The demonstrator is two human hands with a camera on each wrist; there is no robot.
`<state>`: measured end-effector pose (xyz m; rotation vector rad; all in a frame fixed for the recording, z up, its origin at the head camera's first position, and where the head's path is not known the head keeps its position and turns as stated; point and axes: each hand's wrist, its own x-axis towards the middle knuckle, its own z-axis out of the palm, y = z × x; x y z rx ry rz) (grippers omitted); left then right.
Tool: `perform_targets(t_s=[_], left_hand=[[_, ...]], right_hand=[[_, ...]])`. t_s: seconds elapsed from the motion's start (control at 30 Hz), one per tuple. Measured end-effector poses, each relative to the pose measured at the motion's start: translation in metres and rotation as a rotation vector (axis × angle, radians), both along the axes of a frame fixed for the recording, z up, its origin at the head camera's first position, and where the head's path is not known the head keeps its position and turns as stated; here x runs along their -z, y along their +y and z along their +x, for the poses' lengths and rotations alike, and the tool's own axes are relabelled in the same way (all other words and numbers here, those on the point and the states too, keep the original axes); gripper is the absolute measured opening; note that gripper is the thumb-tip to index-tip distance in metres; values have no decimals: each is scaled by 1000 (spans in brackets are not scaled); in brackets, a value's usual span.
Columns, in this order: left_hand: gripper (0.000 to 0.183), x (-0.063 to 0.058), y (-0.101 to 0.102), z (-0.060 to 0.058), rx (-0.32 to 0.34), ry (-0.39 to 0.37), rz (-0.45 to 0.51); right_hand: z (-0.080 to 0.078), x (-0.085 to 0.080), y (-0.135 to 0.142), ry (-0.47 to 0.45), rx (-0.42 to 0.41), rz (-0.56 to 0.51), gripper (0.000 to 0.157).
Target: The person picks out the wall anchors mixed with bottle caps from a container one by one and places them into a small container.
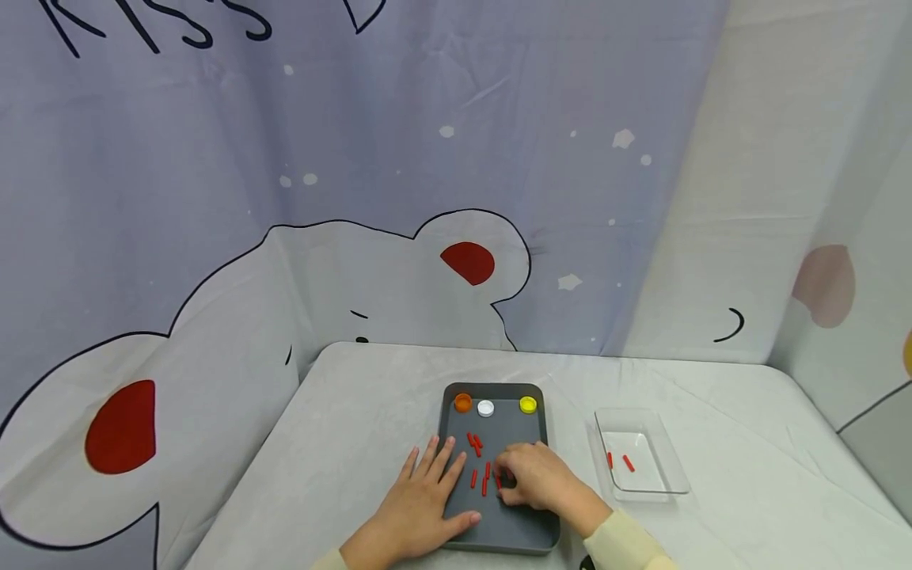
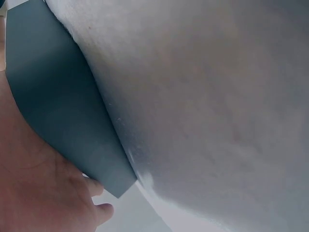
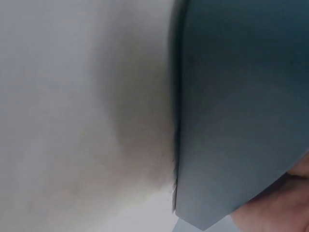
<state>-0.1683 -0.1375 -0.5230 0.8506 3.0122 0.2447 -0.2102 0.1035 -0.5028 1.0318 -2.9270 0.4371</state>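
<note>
A dark grey tray (image 1: 513, 526) lies on the table with several short red sticks (image 1: 473, 478) scattered over its middle. My left hand (image 1: 422, 507) rests over the tray's left edge, fingers straight and spread. In the left wrist view, part of the left hand (image 2: 43, 179) shows beside the tray's grey side (image 2: 63, 87). My right hand (image 1: 537, 477) is low over the right half of the tray, thumb and fingers curled and pinching a red stick (image 1: 499, 482), partly hidden by the fingers. The right wrist view shows only a corner of that hand (image 3: 275, 208).
At the tray's far end sit an orange cap (image 1: 463, 403), a white cap (image 1: 485, 408) and a yellow cap (image 1: 528, 404). Right of the tray stands a clear rectangular container (image 1: 670, 475) with two red sticks inside. A patterned curtain (image 1: 399, 277) hangs behind the white-covered table (image 1: 342, 443).
</note>
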Motion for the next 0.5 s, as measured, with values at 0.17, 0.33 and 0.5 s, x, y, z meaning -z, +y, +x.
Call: perform_targets(t_s=[0.17, 0.33, 0.5], left_hand=[[88, 0, 1, 1, -3, 3, 7], [89, 0, 1, 0, -10, 5, 6], [89, 0, 1, 0, -12, 1, 4]], right_hand=[[1, 1, 2, 46, -31, -8, 20], [3, 0, 6, 66, -43, -102, 16], [7, -4, 15, 65, -54, -243, 13]])
